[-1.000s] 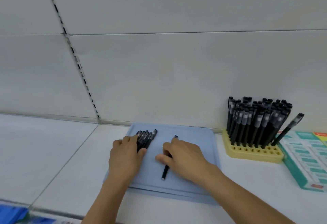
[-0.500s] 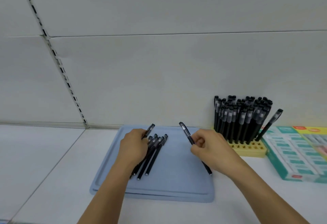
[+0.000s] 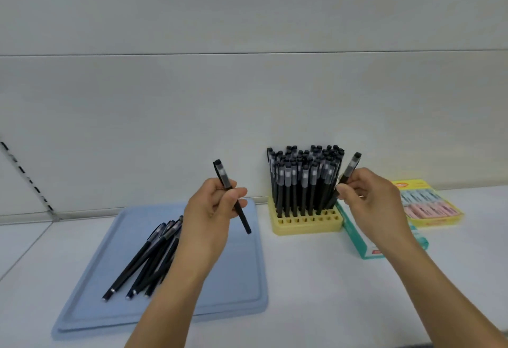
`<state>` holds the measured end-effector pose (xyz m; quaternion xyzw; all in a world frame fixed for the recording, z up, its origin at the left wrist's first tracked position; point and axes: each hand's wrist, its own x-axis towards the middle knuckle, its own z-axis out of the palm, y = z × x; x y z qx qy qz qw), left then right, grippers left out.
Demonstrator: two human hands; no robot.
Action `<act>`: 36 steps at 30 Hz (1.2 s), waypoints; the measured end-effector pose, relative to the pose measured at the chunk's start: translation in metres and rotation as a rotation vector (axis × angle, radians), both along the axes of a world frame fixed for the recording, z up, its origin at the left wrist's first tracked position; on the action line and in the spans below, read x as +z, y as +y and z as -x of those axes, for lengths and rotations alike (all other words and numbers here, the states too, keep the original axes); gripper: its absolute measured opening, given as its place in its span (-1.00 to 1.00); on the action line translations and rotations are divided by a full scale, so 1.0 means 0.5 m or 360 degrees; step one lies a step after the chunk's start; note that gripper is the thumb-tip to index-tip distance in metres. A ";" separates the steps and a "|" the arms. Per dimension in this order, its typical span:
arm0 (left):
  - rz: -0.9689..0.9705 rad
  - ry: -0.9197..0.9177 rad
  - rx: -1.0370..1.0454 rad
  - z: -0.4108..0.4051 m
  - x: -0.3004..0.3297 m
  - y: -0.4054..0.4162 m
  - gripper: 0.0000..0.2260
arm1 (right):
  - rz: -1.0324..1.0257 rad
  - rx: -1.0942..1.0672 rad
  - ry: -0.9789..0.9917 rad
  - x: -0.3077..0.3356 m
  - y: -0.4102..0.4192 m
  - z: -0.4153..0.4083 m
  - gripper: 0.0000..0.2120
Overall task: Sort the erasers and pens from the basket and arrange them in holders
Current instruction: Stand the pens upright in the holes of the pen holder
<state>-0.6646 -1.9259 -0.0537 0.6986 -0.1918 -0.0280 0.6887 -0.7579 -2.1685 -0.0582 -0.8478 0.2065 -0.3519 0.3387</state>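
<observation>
A white shelf surface (image 3: 316,287) is seen running left to right, backed by a pale grey panelled wall (image 3: 247,100) with one horizontal seam. At far left, a slotted black-and-white upright strip (image 3: 26,176) is set slantwise into the wall, down to the shelf's far edge.

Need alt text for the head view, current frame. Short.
Each hand holds one black pen: the left hand holds its pen above a blue tray of loose pens, while the right hand brings another pen to a yellow holder full of upright pens. Eraser boxes lie on the right.
</observation>
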 end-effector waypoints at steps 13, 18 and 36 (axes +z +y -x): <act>-0.0047 -0.0031 -0.0127 0.030 -0.014 -0.062 -0.89 | 0.0038 -0.0021 0.0417 -0.032 -0.022 -0.028 -0.90; -0.0202 -0.0104 -0.0186 0.051 -0.003 -0.101 -0.89 | -0.0071 0.0100 -0.0097 0.027 0.026 0.020 -0.80; -0.1528 -0.1213 -0.0079 0.011 0.018 -0.159 -0.44 | -0.0027 0.0061 -0.0208 0.006 -0.061 0.010 -0.89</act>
